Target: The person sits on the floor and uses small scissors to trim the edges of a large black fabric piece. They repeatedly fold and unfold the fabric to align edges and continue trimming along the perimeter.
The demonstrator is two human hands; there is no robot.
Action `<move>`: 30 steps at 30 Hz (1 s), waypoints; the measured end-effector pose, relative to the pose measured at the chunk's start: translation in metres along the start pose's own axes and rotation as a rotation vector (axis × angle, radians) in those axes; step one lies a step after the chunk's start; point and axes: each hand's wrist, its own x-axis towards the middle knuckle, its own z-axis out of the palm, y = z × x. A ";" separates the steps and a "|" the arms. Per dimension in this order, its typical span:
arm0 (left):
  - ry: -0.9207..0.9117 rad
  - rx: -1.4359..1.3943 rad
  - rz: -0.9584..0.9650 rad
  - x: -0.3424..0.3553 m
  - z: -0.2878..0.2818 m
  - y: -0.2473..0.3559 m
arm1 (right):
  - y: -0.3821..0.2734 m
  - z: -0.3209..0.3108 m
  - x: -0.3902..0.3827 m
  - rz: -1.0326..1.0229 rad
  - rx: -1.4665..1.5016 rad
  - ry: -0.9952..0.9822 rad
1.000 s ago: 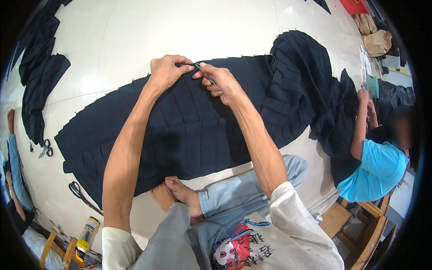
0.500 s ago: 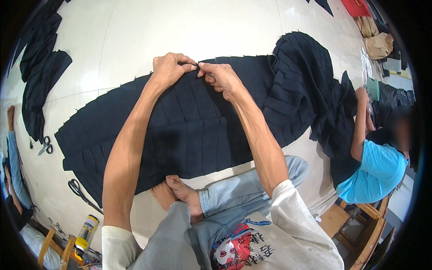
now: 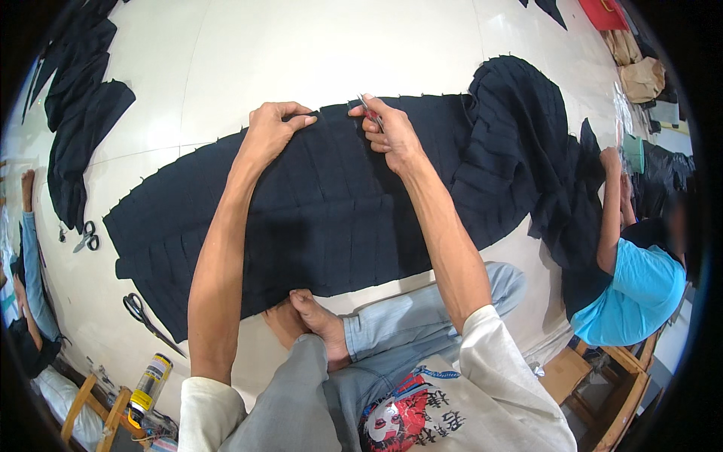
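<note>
A long piece of black pleated fabric [image 3: 324,173] lies across the floor in front of my legs, with small thread ends along its far edge. My left hand [image 3: 271,132] pinches that far edge between thumb and fingers. To the right, my right hand [image 3: 393,137] is closed around small thread snips [image 3: 373,114] with a reddish part. Their metal tip points up past the thumb, close to the fabric edge; most of the snips is hidden in the palm. At the right end the fabric is bunched up in folds.
Large black-handled scissors [image 3: 143,316] lie at the fabric's near left, and smaller scissors [image 3: 87,238] farther left. More black cloth [image 3: 83,120] lies at far left. A yellow-labelled can [image 3: 151,384] is at lower left. A co-worker in a blue shirt [image 3: 629,290] sits at right, near a wooden frame [image 3: 625,392].
My right hand has moved right, away from my left hand, and the snips' tip now shows. The left hand still pinches the fabric edge. The whole view has shifted slightly.
</note>
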 end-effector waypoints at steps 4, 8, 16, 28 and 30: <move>-0.072 0.093 -0.013 0.001 0.000 0.009 | 0.000 -0.011 -0.008 0.000 0.027 -0.048; -0.130 0.256 0.129 0.019 0.011 0.030 | -0.001 -0.029 -0.028 -0.030 -0.030 -0.017; -0.169 0.288 0.138 0.053 0.063 0.055 | -0.007 -0.047 -0.014 0.003 -0.054 -0.017; -0.041 0.179 0.148 0.050 0.071 0.041 | -0.010 -0.047 -0.005 0.086 -0.082 -0.038; -0.045 0.158 0.148 0.050 0.071 0.042 | -0.011 -0.047 -0.005 0.097 -0.070 -0.029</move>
